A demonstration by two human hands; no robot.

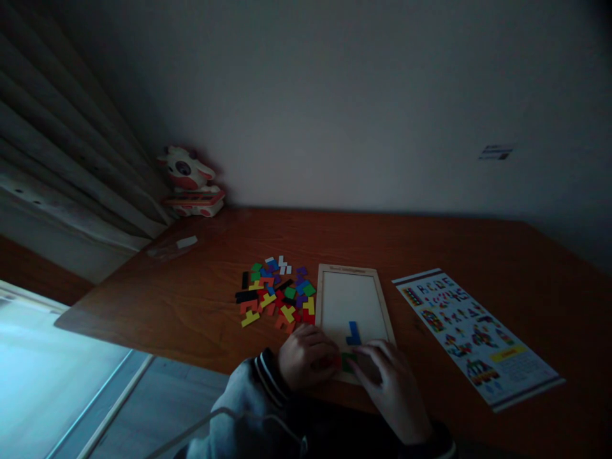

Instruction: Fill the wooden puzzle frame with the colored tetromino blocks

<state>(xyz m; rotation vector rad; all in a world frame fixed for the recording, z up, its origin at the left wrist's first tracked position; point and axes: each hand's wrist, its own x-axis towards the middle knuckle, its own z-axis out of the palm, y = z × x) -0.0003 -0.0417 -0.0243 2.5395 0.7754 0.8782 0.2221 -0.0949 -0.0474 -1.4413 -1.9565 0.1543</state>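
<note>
A shallow wooden puzzle tray (347, 293) lies in front of me, its lower edge partly hidden by my hands. Inside it, an L-shaped blue puzzle piece (354, 334) rests toward the near end. My left hand (307, 358) is over the tray's lower left corner, fingers curled around a red puzzle piece (336, 362) that is mostly covered. Right beside the red one is a green puzzle piece (349, 363), pinched at its edge by the thumb and fingers of my right hand (389, 381).
Left of the tray lies a loose heap of coloured puzzle pieces (266, 299). A printed pattern sheet (473, 335) is on the right. A cow-shaped toy keyboard (194, 185) stands at the back left, near a curtain (71, 140). A cable (229, 413) crosses my left sleeve.
</note>
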